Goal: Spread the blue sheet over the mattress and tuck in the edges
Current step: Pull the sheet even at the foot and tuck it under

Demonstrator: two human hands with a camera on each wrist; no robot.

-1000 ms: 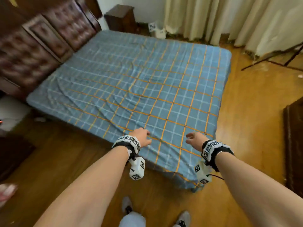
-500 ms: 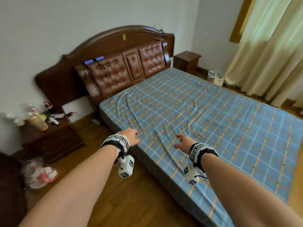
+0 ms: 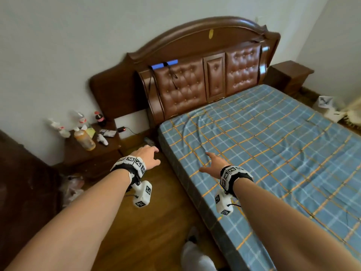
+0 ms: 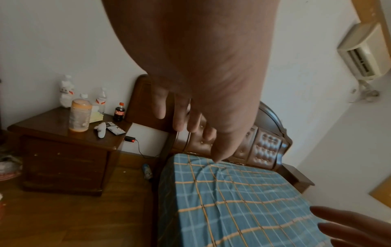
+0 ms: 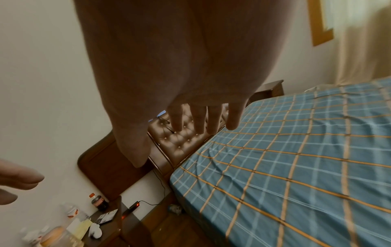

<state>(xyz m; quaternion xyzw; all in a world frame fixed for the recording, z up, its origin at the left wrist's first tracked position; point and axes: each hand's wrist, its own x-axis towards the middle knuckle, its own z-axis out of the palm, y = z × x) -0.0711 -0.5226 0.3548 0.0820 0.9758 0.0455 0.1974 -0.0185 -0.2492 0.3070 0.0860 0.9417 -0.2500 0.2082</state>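
Observation:
The blue sheet [image 3: 263, 145] with orange and white checks lies spread over the mattress [image 3: 197, 190], with some wrinkles near the headboard corner [image 4: 213, 172]. It also fills the right of the right wrist view, blue sheet [image 5: 296, 167]. My left hand [image 3: 146, 156] hangs over the floor beside the bed's near edge, fingers relaxed, holding nothing. My right hand [image 3: 213, 163] hovers over the sheet close to that edge, fingers straight and spread, holding nothing. Its fingers [image 5: 198, 120] are clear of the cloth in the right wrist view.
A padded brown headboard [image 3: 205, 79] stands against the wall. A wooden nightstand [image 3: 91, 151] at the left carries bottles [image 4: 80, 115] and small items. A charger with cable [image 3: 122, 130] sits by the wall. Wooden floor [image 3: 148, 222] runs alongside the bed. Another nightstand [image 3: 291, 75] stands far right.
The view has swung from the foot of the bed up towards the headboard. Both hands have moved along the bed's side towards the headboard corner, still holding nothing.

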